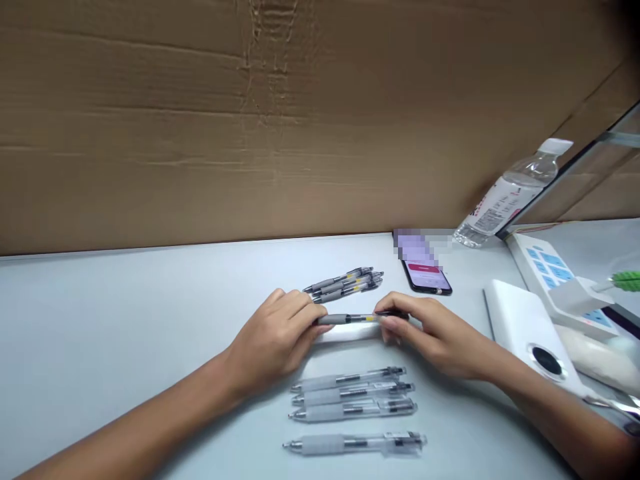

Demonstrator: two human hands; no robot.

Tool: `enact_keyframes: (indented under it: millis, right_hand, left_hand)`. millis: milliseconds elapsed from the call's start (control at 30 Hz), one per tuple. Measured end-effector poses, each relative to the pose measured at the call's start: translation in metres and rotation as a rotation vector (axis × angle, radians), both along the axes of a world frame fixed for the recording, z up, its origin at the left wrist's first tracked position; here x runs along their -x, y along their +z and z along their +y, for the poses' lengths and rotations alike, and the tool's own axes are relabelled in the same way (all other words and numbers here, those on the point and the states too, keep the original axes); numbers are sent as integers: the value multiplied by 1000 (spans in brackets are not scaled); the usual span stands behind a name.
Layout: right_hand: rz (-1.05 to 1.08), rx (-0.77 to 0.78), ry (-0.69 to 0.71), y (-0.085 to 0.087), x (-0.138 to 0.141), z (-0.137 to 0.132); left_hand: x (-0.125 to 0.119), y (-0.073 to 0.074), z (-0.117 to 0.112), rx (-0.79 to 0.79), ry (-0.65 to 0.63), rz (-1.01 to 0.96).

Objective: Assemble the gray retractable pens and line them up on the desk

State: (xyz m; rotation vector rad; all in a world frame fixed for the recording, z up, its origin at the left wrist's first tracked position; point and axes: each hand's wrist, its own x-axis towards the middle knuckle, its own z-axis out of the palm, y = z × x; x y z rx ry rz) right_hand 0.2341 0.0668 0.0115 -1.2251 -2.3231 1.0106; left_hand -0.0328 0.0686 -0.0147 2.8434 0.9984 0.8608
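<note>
A pen point(345, 319) with a grey grip and a clear barrel lies level between my two hands. My left hand point(283, 330) pinches its tip end, which the fingers partly cover. At the other end, the fingers of my right hand point(425, 330) close on the dark clip and cap part. Just beyond sit several similar grey-grip pens point(345, 285) in a small bunch. Nearer to me are several clear pens with whitish grips, laid roughly parallel; the closest clear pen point(355, 444) is set apart from the others.
A phone point(425, 267) with its screen lit lies at the back. A water bottle point(510, 193) leans by the cardboard wall point(200, 133). On the right are a power strip point(560, 277), a white device with a round dark spot point(533, 337) and cables.
</note>
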Motion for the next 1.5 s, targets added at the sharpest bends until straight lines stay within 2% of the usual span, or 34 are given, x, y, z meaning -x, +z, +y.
enact_keyframes:
  millis: [67, 167, 300, 367, 467, 600, 733, 867, 933, 1067, 1267, 1500]
  right_hand:
    - [-29, -48, 22, 0, -3, -1]
    - [-94, -214, 71, -4, -6, 0]
    - [-86, -368, 143, -8, -5, 0]
    - [-79, -357, 96, -9, -2, -2]
    - [-129, -229, 9, -5, 2, -9]
    - [-163, -130, 36, 2, 7, -13]
    - [-114, -108, 20, 5, 10, -11]
    - [-78, 2, 3, 6, 15, -12]
    - [-67, 30, 0, 7, 17, -14]
    - [-104, -105, 8, 7, 17, -15]
    - [-135, -343, 89, 0, 9, -11]
    - [-121, -385, 76, -8, 8, -16]
  left_hand:
    - [2, -1, 2, 1, -49, -18]
    - [2, 0, 1, 30, -108, -21]
    - [1, 0, 1, 164, -85, -42]
    - [1, -2, 1, 198, -81, -37]
    - [-1, -3, 0, 190, -103, -29]
    - [-5, -3, -2, 173, -102, -34]
    - [-6, -2, -4, 163, -90, -153]
    - [-6, -2, -6, 87, -154, -259]
    - [-6, -1, -6, 65, -146, -278]
    - [-9, -2, -7, 108, -87, -256]
    - [-9, -7, -7, 191, -88, -196]
    - [-8, -2, -7, 281, -52, -137]
